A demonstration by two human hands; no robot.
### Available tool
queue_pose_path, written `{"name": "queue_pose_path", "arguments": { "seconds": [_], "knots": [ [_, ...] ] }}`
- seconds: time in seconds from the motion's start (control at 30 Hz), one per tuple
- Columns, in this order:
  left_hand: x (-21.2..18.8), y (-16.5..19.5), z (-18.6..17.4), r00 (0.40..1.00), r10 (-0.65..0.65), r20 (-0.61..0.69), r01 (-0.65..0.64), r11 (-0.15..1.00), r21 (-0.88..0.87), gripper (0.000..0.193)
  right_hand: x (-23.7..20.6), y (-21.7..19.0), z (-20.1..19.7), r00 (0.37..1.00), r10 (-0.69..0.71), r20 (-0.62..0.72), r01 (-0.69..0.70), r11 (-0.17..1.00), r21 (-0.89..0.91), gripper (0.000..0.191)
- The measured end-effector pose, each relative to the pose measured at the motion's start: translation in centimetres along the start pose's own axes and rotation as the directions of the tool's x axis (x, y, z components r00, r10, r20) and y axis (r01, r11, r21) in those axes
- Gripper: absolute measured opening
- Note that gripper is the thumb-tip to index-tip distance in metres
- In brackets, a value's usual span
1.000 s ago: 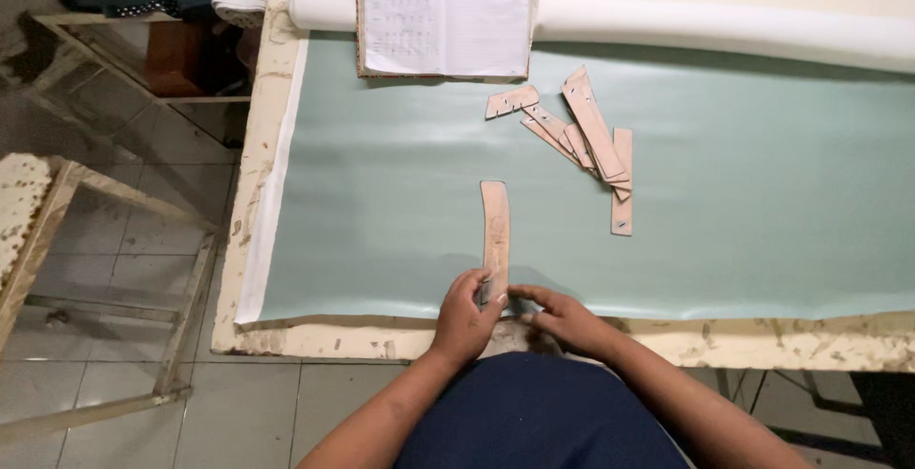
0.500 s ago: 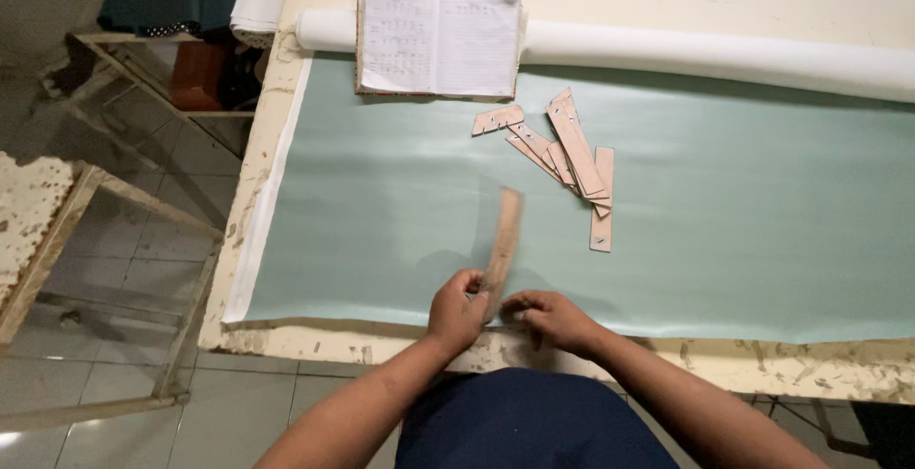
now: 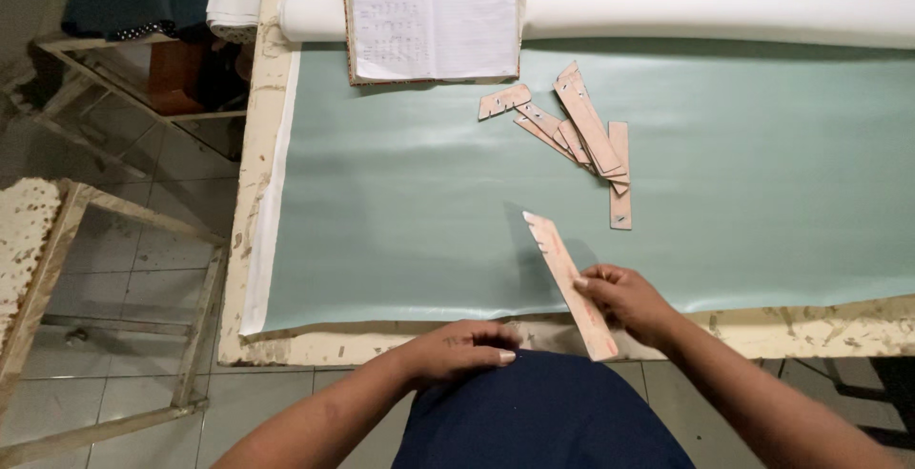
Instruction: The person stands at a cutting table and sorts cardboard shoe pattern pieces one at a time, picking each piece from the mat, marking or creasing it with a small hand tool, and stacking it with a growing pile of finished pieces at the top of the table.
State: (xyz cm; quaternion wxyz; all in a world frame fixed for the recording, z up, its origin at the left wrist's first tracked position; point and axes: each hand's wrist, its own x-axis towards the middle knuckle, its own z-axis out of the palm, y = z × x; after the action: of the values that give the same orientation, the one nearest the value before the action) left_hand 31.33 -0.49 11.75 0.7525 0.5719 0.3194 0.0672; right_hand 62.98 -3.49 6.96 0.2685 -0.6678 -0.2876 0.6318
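Green sheet (image 3: pixel 400 202) covers most of the table; right hand (image 3: pixel 624 299) pinches a long strip (image 3: pixel 570 283) lifted over the near edge, left hand (image 3: pixel 457 350) curls loosely, holding nothing.

**Materials and finish**

Pale green sheet (image 3: pixel 400 212): smooth, faint sheen. Template strip (image 3: pixel 570 283) and piled strips (image 3: pixel 581 131): matt card or thin wood, cannot tell which. Table edge (image 3: pixel 257 145): chipped, rough paint. Notebook (image 3: pixel 434 21): matt paper.

a single head-worn view looks steeply down from above the person's own lap, facing 12 o'clock across the table (image 3: pixel 286 340). it sits near, with the forearms entering from 6 o'clock. the table's far edge lies at 12 o'clock, tiled floor (image 3: pixel 124 269) at 9 o'clock. no second view shares the scene.
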Motion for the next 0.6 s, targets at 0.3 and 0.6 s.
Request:
{"name": "queue_pose_path", "arguments": {
  "seconds": [0.3, 0.6],
  "knots": [
    [-0.9, -2.8, 0.2, 0.923, 0.238, -0.302, -0.074, 0.880, 0.469, 0.015, 2.3, -3.1, 1.9, 0.997, -0.054, -0.057, 0.035, 0.956, -0.291, 0.035],
    [-2.8, -5.5, -2.3, 0.818, 0.274, -0.506, 0.071, 0.825, 0.561, 0.016, 4.5, -2.3, 3.3, 0.942, -0.323, -0.093, 0.233, 0.826, -0.513, 0.043]
  ]
}}
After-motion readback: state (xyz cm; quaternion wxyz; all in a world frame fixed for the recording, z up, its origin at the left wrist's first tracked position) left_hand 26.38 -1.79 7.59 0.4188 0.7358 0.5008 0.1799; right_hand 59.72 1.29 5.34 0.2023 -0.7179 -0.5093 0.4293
